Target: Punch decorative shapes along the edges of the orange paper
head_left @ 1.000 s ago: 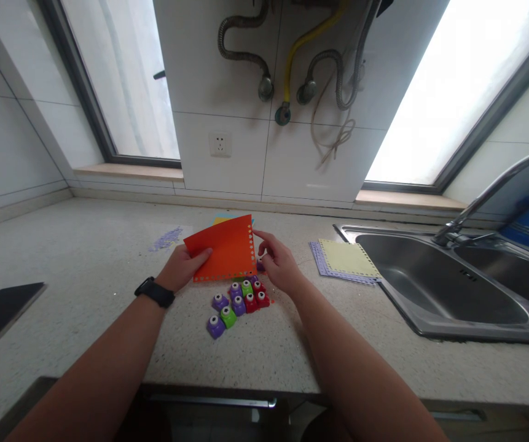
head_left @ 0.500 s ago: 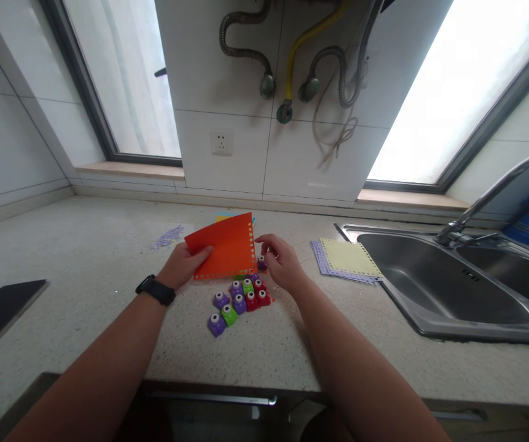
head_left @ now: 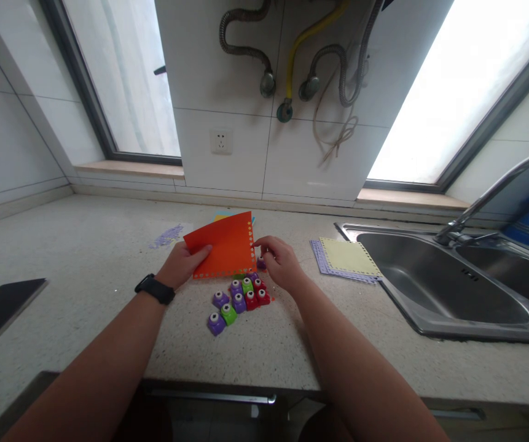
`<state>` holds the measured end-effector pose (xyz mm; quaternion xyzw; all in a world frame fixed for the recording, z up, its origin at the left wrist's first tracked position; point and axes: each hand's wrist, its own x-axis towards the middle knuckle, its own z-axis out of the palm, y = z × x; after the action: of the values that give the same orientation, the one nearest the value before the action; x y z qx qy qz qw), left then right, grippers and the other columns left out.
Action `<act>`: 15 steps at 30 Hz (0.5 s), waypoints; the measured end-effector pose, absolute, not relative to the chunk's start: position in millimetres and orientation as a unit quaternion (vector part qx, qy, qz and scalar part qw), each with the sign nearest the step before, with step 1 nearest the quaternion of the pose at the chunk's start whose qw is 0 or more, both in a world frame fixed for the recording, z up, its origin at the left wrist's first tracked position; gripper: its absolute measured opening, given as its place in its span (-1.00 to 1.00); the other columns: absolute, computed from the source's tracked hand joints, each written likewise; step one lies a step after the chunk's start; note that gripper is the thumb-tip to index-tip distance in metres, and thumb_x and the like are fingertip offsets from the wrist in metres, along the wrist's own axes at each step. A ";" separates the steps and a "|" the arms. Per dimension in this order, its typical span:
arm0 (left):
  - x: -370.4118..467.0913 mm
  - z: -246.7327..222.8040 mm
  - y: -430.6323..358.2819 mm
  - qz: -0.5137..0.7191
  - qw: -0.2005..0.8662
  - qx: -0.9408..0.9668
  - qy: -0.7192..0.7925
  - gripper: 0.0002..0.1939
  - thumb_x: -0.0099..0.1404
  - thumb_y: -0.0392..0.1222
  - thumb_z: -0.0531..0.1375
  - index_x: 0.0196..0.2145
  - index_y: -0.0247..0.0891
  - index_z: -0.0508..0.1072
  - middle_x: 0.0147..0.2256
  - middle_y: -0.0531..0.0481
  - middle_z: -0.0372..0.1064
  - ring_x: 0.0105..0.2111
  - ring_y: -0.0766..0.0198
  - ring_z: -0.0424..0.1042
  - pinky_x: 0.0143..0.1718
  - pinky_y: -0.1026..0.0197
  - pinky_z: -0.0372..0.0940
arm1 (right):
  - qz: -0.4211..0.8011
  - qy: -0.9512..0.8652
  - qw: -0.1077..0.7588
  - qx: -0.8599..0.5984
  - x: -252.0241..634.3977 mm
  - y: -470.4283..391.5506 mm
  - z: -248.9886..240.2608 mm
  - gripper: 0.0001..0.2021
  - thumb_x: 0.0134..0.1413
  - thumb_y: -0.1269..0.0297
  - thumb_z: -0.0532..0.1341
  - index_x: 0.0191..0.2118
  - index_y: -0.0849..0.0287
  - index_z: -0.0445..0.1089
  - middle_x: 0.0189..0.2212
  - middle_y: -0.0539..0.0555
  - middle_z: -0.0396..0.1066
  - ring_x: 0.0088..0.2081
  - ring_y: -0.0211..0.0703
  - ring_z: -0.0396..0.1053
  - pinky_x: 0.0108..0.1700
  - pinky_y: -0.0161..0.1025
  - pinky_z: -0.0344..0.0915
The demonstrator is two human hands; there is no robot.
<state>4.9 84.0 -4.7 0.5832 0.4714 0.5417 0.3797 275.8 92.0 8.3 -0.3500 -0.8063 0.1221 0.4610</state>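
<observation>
My left hand (head_left: 185,263) grips an orange sheet of paper (head_left: 222,245) by its left side, thumb on top. The sheet is tilted up, with small shaped holes along its right and bottom edges. At its right edge is my right hand (head_left: 277,258), index finger stretched to the holes and the other fingers loosely curled; it holds nothing that I can see. A purple craft punch (head_left: 261,263) sits partly hidden beside that hand. Below the sheet stand several more small craft punches, among them a green punch (head_left: 228,314), a red punch (head_left: 263,297) and a purple punch (head_left: 216,323).
Right of my hands lies a stack of hole-edged paper, a pale yellow sheet (head_left: 349,256) on top of purple ones. Beyond it is a steel sink (head_left: 443,282) with a tap (head_left: 458,227). Purple paper scraps (head_left: 168,236) lie at the left; a dark flat panel (head_left: 1,313) is farther left.
My right index finger has moved slightly left to the sheet's right edge. The orange sheet and my left hand have stayed almost in place.
</observation>
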 end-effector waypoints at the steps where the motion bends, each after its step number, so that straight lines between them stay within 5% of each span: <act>1: 4.9 -4.7 84.1 0.542 0.379 0.583 0.471 -0.41 0.10 0.18 0.42 -0.05 -0.32 0.61 -0.09 -0.18 0.64 -0.14 -0.04 0.61 -0.05 -0.04 0.48 | 0.121 -0.806 0.460 -0.352 275.8 92.0 8.3 -0.61 0.03 0.55 0.03 -0.14 0.12 0.50 -0.41 0.02 0.39 -0.31 -0.12 0.36 -0.18 -0.22 0.25; 15: 3.0 -7.6 85.2 0.537 0.382 0.589 0.468 -0.46 0.17 0.14 0.39 -0.04 -0.31 0.60 -0.10 -0.18 0.64 -0.15 -0.04 0.61 -0.07 -0.03 0.49 | 0.126 -0.803 0.458 -0.361 275.3 91.2 9.0 -0.61 0.02 0.54 0.03 -0.14 0.12 0.49 -0.42 0.01 0.37 -0.35 -0.13 0.33 -0.21 -0.22 0.23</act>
<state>3.0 85.2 -7.6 0.5889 0.4679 0.5369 0.3821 275.3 91.2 9.0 -0.3612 -0.8026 0.1256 0.4578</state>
